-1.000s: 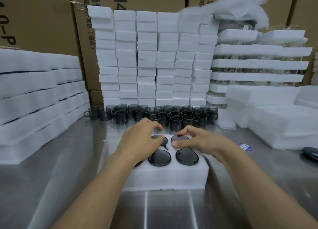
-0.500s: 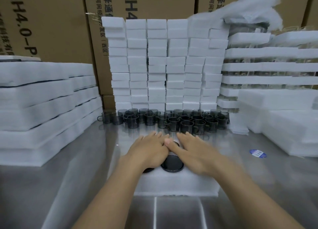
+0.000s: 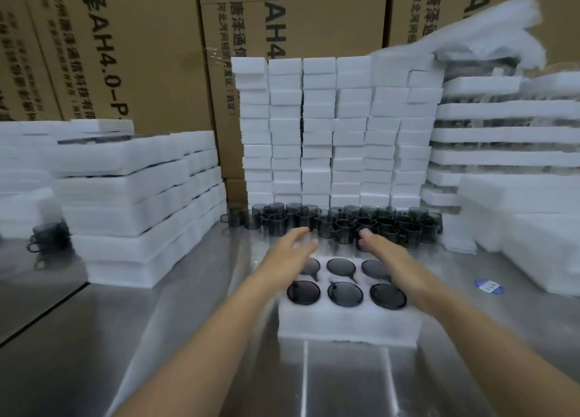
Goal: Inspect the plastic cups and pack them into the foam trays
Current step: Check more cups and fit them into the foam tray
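The left hand [image 3: 287, 253] and right hand [image 3: 381, 252] are blurred, so it cannot be told whether their fingers [image 3: 302, 232] touch the cluster of loose dark translucent handled cups [image 3: 345, 222]. The left wrist hides part of the back-left round dark cup [image 3: 312, 267] sunk in the white foam tray [image 3: 345, 325], and the right forearm hides part of the back-right cup [image 3: 373, 267]. The print on the small blue-and-white sticker [image 3: 489, 286] on the steel tabletop [image 3: 94, 354] is too small to read, and the brown cardboard boxes [image 3: 150, 55] are cut off by the top edge.

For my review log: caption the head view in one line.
Left hand and right hand, open, reach over a six-cup foam tray toward loose cups.
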A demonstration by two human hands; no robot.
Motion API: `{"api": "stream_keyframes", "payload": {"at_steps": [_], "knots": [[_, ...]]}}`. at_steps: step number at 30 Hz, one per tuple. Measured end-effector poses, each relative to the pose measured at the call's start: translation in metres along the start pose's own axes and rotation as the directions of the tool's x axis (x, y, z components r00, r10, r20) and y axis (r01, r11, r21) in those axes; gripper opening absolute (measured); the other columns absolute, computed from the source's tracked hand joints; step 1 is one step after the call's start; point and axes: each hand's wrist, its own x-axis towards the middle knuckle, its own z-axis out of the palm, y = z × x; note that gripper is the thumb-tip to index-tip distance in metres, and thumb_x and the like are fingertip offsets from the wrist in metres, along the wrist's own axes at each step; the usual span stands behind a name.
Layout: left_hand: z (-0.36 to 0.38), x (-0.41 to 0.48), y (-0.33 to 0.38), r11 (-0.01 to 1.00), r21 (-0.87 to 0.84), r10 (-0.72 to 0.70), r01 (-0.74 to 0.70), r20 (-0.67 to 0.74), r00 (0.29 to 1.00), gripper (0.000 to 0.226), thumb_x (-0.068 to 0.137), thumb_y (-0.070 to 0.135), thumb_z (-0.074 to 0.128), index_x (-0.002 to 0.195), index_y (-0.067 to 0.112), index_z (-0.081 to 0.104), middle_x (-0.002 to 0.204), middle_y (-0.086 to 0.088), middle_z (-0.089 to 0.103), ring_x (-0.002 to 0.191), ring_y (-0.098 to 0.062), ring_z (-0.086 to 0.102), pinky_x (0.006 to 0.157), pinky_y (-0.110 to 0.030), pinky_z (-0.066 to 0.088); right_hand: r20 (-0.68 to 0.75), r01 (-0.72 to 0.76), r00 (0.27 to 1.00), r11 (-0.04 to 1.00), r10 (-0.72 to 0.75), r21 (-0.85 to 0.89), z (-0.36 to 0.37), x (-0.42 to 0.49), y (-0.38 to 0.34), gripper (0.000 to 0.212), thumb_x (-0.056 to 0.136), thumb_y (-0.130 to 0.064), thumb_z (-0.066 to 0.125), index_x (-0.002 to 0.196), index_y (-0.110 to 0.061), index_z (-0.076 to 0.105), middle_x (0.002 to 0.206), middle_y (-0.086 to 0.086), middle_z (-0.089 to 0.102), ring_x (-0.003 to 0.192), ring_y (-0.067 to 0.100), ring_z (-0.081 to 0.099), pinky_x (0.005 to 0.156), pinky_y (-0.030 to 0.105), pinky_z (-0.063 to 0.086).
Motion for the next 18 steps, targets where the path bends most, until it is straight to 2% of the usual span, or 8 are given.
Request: {"api": "stream_keyframes", "payload": {"at_steps": [3,6,8,10,11,12,14,18], "knots": [[-0.015,-0.017,-0.033,0.988,-0.016,-0.153,0.154,0.001,0.988,0.067,0.105,0.067,0.048,0.160,0.029,0.050,0.167,0.003,0.045,0.152,-0.020,0.042,0.121,-0.036,0.032,-0.222,0.114,0.975,0.906,-0.023,0.407,-0.006,0.001,0.016,0.061,0.098,-0.061,0.045,0.136,-0.018,0.064,0.140,0.001,0.067,0.138,0.016,0.056,0.126,0.040,0.030],[-0.003,-0.031,-0.055,0.952,0.272,-0.163,0.138,0.070,0.984,0.075,0.106,0.075,0.024,0.163,0.031,0.044,0.173,-0.003,0.035,0.162,-0.024,0.025,0.131,-0.036,0.015,-0.346,0.196,0.938,0.812,0.008,0.550,0.000,0.007,0.030,0.041,0.109,-0.041,0.041,0.119,-0.011,0.069,0.132,0.011,0.070,0.122,0.013,0.063,0.124,0.039,0.033],[0.004,-0.038,-0.054,0.950,0.276,-0.147,0.149,-0.026,0.989,0.081,0.098,0.084,0.022,0.163,0.039,0.042,0.175,0.010,0.027,0.164,-0.011,0.012,0.127,-0.030,0.005,-0.347,0.160,0.935,0.796,0.068,0.584,0.001,0.012,0.034,0.043,0.109,-0.046,0.040,0.116,-0.015,0.070,0.134,0.008,0.068,0.123,0.015,0.062,0.115,0.036,0.037],[0.005,-0.042,-0.045,0.982,0.120,-0.144,0.145,-0.024,0.989,0.078,0.081,0.092,0.029,0.146,0.057,0.054,0.163,0.028,0.033,0.157,0.003,0.016,0.122,-0.025,0.003,-0.267,0.067,0.956,0.794,0.122,0.604,-0.002,0.016,0.037,0.053,0.107,-0.054,0.038,0.120,-0.015,0.070,0.134,0.009,0.067,0.122,0.019,0.062,0.098,0.032,0.043],[0.005,-0.043,-0.043,0.989,-0.002,-0.148,0.148,0.019,0.989,0.066,0.078,0.091,0.038,0.132,0.061,0.062,0.156,0.033,0.038,0.152,0.005,0.026,0.125,-0.025,0.005,-0.225,0.029,0.964,0.789,0.139,0.614,-0.003,0.019,0.037,0.058,0.107,-0.057,0.036,0.122,-0.013,0.070,0.132,0.011,0.067,0.119,0.020,0.063,0.092,0.032,0.045],[0.004,-0.042,-0.043,0.976,-0.150,-0.150,0.160,0.076,0.986,0.059,0.079,0.086,0.050,0.126,0.056,0.070,0.151,0.029,0.054,0.147,0.001,0.044,0.129,-0.032,0.020,-0.205,0.017,0.969,0.787,0.140,0.616,-0.004,0.021,0.038,0.062,0.106,-0.059,0.034,0.122,-0.012,0.071,0.132,0.014,0.068,0.118,0.019,0.063,0.088,0.031,0.045],[0.003,-0.041,-0.046,0.905,-0.375,-0.180,0.202,0.094,0.979,0.061,0.073,0.073,0.072,0.123,0.038,0.077,0.128,0.012,0.077,0.121,-0.009,0.072,0.106,-0.031,0.053,-0.198,0.021,0.971,0.782,0.131,0.623,-0.005,0.025,0.038,0.067,0.101,-0.064,0.036,0.121,-0.011,0.073,0.130,0.014,0.072,0.118,0.017,0.065,0.086,0.030,0.046],[0.000,-0.029,-0.052,0.831,-0.514,-0.280,0.213,-0.055,0.959,0.083,0.047,0.060,0.094,0.122,0.031,0.073,0.114,-0.003,0.078,0.097,-0.013,0.079,0.083,-0.026,0.061,-0.225,0.044,0.966,0.782,0.124,0.621,-0.007,0.024,0.043,0.074,0.090,-0.073,0.043,0.121,-0.015,0.078,0.122,0.006,0.078,0.120,0.018,0.069,0.102,0.039,0.046]]}}
